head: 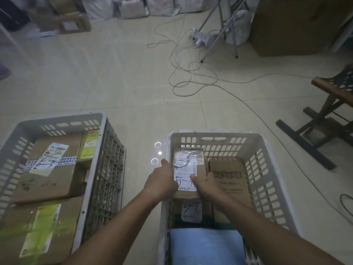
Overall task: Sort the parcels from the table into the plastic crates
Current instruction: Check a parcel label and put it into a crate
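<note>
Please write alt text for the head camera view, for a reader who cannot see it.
Both hands, left hand and right hand, hold a taped cardboard parcel with a white shipping label over the right plastic crate, which already holds boxes and a blue parcel. The left plastic crate holds several cardboard boxes.

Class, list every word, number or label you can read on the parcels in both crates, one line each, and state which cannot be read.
"5-" plus an unclear handwritten mark: white label on the parcel both hands hold.
Similar handwriting: taped label on the left crate's top box.
Printed characters on the right crate's upright carton: too blurred.
Barcodes, fine print, green labels: unreadable.
</note>
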